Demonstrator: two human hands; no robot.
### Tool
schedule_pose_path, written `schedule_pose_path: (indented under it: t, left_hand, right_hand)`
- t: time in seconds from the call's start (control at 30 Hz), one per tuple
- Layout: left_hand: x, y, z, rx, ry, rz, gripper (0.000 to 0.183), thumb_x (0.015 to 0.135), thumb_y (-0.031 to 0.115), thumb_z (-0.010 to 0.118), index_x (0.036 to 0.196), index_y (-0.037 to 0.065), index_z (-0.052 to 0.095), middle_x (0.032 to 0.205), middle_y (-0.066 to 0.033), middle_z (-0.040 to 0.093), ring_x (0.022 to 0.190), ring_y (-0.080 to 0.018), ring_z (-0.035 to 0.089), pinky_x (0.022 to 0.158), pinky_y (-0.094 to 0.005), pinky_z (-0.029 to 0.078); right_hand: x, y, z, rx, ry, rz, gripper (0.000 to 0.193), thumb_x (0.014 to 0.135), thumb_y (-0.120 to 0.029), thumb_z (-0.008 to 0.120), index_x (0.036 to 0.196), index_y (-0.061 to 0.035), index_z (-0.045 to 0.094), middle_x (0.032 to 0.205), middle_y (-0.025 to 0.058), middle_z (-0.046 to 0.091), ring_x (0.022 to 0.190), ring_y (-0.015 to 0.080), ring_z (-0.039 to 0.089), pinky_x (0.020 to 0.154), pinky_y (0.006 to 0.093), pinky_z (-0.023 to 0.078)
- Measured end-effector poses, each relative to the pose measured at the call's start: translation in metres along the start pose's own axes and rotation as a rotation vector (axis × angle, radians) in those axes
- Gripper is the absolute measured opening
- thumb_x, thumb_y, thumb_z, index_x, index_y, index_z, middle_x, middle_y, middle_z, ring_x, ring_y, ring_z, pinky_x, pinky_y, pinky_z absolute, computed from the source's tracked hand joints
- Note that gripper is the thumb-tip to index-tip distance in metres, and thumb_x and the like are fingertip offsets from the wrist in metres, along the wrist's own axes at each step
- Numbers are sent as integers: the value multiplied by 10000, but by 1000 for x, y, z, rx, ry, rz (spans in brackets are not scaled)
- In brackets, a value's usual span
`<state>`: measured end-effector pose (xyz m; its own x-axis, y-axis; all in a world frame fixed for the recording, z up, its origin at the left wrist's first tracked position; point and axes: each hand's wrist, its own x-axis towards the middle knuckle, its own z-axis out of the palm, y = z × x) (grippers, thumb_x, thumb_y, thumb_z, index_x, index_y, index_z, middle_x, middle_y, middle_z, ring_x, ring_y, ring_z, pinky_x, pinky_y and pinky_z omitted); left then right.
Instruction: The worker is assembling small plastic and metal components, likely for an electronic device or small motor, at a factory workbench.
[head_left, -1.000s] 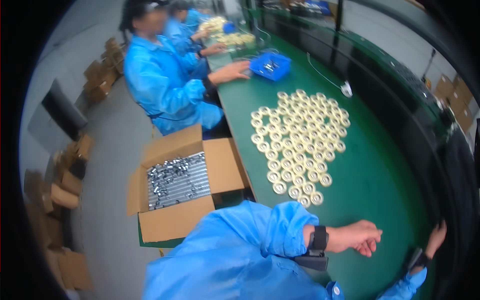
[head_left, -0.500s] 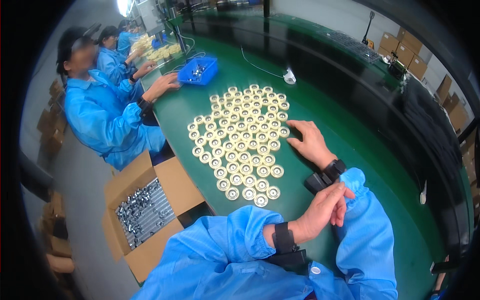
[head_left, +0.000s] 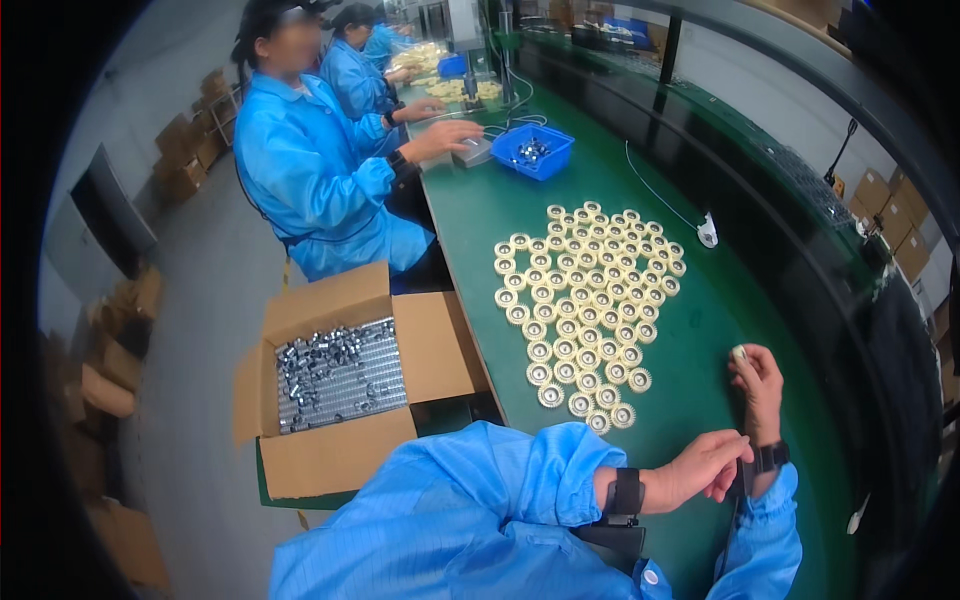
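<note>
My left hand [head_left: 703, 468] reaches across my body, its fingertips beside the black band on my right wrist. Its fingers are loosely bent and apart, and no object shows in them. My right hand [head_left: 760, 388] is raised over the green table, right of the gears. Thumb and forefinger are pinched together, with a small pale spot [head_left: 739, 352] at their tips that is too small to name. Left of it lies a large cluster of cream toothed gears [head_left: 590, 300] with metal centres, laid flat side by side.
An open cardboard box [head_left: 330, 467] of small metal cylinders stands at the left table edge. A blue bin [head_left: 533, 152] of metal parts sits beyond the gears, near a co-worker's hand [head_left: 445, 138]. A white cable end [head_left: 707, 231] lies on the green table [head_left: 660, 500].
My right hand has drawn back from the gears, its fingers closing to a pinch. My left hand has moved from the right sleeve cuff to the wristband. The view has swung left.
</note>
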<state>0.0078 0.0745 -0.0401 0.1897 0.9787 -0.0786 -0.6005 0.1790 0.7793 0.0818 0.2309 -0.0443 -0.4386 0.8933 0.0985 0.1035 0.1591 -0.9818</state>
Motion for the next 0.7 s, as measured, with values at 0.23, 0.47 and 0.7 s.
schedule_pose_path:
  t: [0.23, 0.47, 0.7]
  left_hand:
    - [4, -5, -5, 102, -10, -166, 223, 949, 246, 452, 1033, 54, 529, 701, -12, 537, 531, -87, 540, 466, -210, 389]
    - [2, -13, 0, 114, -32, -190, 200, 936, 207, 467, 1047, 51, 526, 722, -14, 545, 556, -90, 550, 486, -213, 400]
    - [-3, -10, 1, 99, -65, -225, 218, 933, 180, 463, 1100, 52, 522, 743, -4, 542, 594, -73, 549, 524, -198, 406]
  right_hand:
    - [-43, -8, -57, 235, 79, 71, 202, 892, -204, 626, 1031, -58, 613, 898, 2, 614, 763, 63, 562, 627, 189, 436]
    - [-48, -11, -60, 580, 178, 160, 253, 896, -193, 595, 1100, -43, 603, 982, 42, 636, 751, 80, 547, 609, 213, 432]
    - [11, -1, -49, 361, 56, 57, 277, 881, -180, 625, 1112, -29, 595, 788, -48, 523, 621, 34, 432, 543, 203, 355]
